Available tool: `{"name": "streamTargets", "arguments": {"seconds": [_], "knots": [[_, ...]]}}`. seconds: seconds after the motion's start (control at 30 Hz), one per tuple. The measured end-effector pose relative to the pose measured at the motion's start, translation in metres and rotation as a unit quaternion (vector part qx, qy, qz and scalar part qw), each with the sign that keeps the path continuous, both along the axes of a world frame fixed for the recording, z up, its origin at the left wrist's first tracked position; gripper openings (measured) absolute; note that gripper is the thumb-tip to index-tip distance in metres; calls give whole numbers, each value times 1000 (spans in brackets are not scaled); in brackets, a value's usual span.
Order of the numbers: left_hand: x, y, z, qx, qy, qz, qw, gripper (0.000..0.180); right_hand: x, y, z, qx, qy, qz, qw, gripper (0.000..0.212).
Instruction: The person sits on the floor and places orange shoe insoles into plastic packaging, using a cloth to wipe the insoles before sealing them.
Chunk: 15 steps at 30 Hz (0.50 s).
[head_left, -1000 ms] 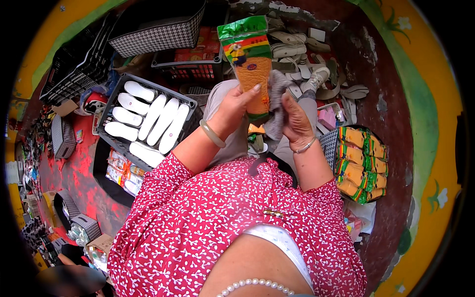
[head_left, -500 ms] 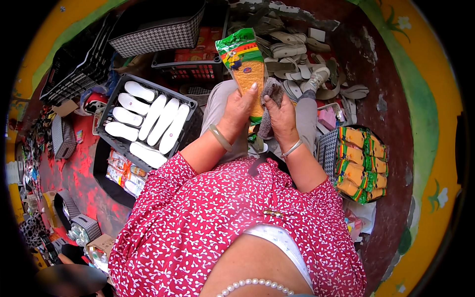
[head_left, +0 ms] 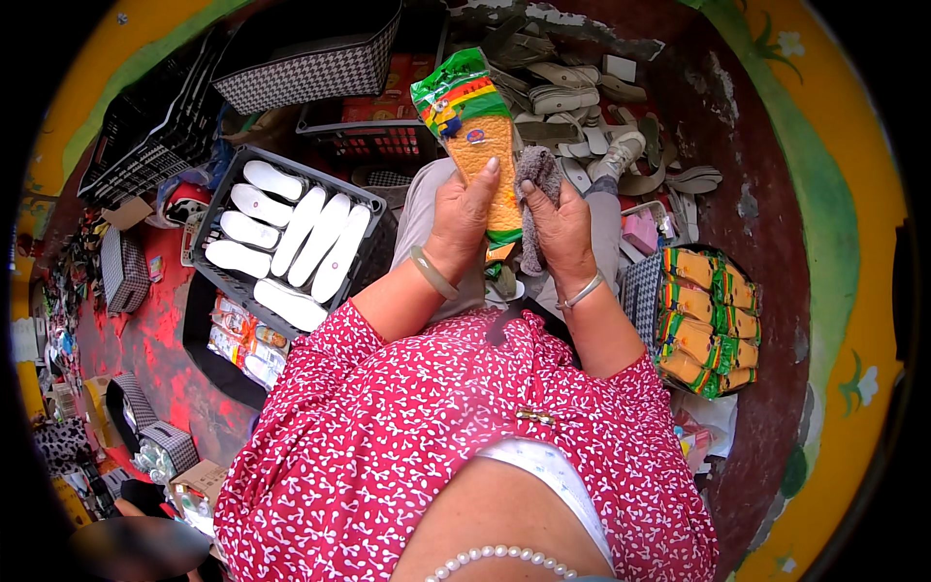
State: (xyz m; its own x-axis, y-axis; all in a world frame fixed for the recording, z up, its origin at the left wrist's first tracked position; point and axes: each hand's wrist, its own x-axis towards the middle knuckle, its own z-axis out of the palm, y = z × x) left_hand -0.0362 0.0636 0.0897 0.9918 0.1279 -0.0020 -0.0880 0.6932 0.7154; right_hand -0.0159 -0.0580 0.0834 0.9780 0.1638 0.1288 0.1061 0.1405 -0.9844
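Observation:
My left hand (head_left: 464,211) grips a packaged insole (head_left: 488,136) upright above my knees, thumb across its front. The clear wrapper has green, red and yellow bands at the top, and the insole inside is tan. In my right hand (head_left: 561,225) is a bunched grey-brown cloth (head_left: 536,184), pinched under the thumb close to the packet's right edge. Whether the cloth touches the packet I cannot tell. A basket at my right holds several similar packaged insoles (head_left: 694,303), stacked in two columns.
To my left, a black crate (head_left: 221,184) holds several white insoles (head_left: 308,231). Beyond it stand a checked basket (head_left: 310,73) and a dark crate with red boxes (head_left: 398,82). Loose insoles and shoes (head_left: 567,97) lie ahead, by my foot. A pink box (head_left: 640,233) sits right of my leg.
The packet has tilted and shifted slightly up and left in my left hand. My right hand with the cloth has moved a little right, away from the packet's edge.

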Motion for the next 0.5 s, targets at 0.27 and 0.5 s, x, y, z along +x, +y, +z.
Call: {"name": "streamTargets", "arguments": {"seconds": [0.27,0.5], "knots": [[-3,5,9,27,-12,7,1000,25,-9,-1,19,152,122,69,978,21],[-5,12,17,25,-5,-2,1000,29,-13,-1,30,181,171,97,964,21]]}}
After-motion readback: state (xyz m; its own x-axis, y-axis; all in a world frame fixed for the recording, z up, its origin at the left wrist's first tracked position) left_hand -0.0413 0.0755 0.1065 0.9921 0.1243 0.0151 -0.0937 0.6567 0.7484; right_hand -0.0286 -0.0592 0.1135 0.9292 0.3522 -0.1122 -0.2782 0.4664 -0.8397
